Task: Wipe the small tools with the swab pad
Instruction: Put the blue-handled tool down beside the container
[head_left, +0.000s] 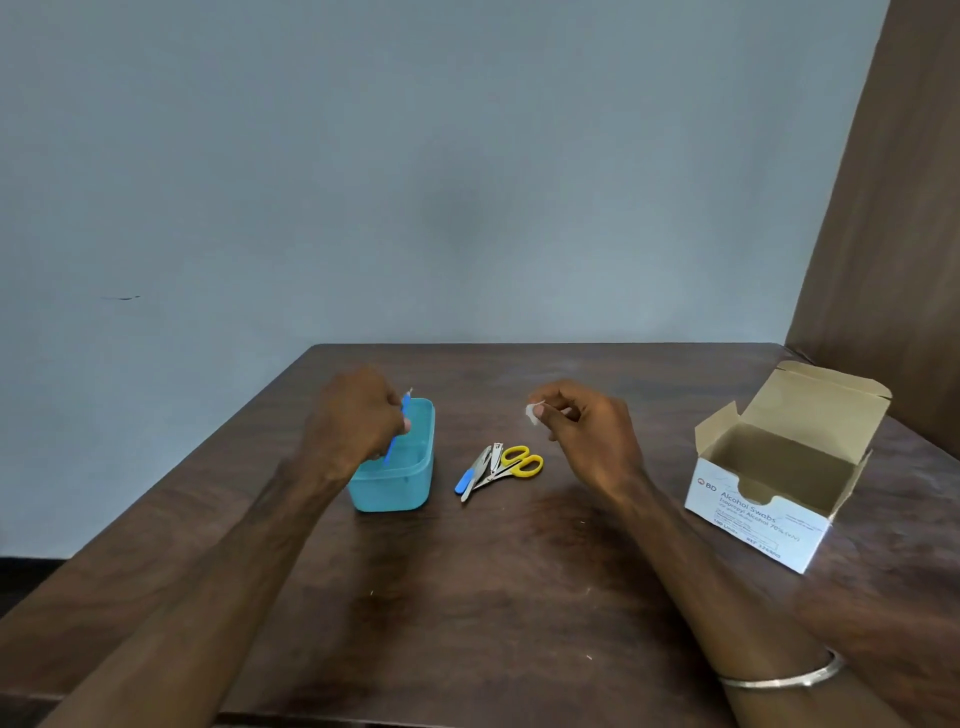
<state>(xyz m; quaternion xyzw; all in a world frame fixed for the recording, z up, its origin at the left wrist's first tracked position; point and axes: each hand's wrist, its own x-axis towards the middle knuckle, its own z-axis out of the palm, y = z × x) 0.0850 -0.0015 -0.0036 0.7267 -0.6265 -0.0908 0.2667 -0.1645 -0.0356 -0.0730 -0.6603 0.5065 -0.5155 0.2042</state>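
Small white crumpled swab pad (532, 413), tiny, pinched between thumb and fingertips of the right hand (582, 431); the other fingers are curled in. The pad is held in the air above the dark brown wooden tabletop (493, 597), up and right of the tool pile.

Left hand (356, 415) grips a thin blue-handled tool with a small metal tip (397, 434), fingers curled round it. The tool stands nearly upright, its lower end inside the open teal plastic rectangular container (410, 483), its tip poking above the hand. Exact tool type is too small to tell.

Between the hands, on the tabletop: small yellow-handled scissors (522, 461), a silver metal nail clipper (496, 457) and a metal file with a blue handle (467, 478), all touching in one loose pile, just right of the container. The pad is well apart from the tool held in the left hand, nearer to the scissors below it.

Far right: open white cardboard box printed "Alcohol Swabs" (758, 525), flaps up, well clear of the right hand. Thin metal bangle (784, 678) on the right forearm.
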